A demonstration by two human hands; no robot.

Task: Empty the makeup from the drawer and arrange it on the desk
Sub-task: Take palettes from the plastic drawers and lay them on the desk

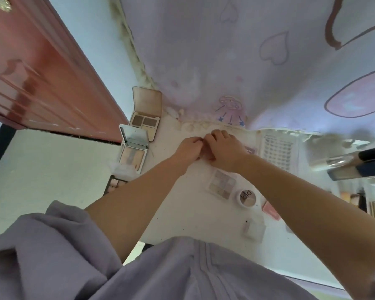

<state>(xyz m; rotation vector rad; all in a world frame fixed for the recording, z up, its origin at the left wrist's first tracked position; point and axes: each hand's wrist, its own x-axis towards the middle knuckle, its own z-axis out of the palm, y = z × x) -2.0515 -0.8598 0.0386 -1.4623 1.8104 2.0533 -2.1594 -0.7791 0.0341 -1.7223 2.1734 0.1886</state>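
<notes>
Both hands are meeting over the middle of the white desk, knuckles up and fingers curled inward. The left hand is reaching in from seven o'clock on a bare forearm, its fingers bent into a loose fist. The right hand is coming in from four o'clock, wrist slightly raised, its fingers folding down over the left hand's fingertips so the two are touching. Whether they are pinching something small between them I cannot tell; the fingers are hiding that spot. Lilac sleeves are bunching above the elbows.

Makeup is lying spread around the hands. At ten o'clock an open brown eyeshadow compact is standing with its lid up, and just beside it, at nine o'clock, a mirrored compact is lying open. Another palette is peeking out at eight o'clock, partly hidden by the left forearm. At five o'clock a pale multi-pan palette is sitting just under the right wrist, with a small round pot next to it and a pink case beyond, partly under the right forearm. A small clear box is lying nearer the body. At three o'clock a tray of false lashes is resting flat, and dark-capped tubes are lying farther right. A curtain with hearts is hanging at twelve o'clock, and a pink door is standing at ten o'clock.
</notes>
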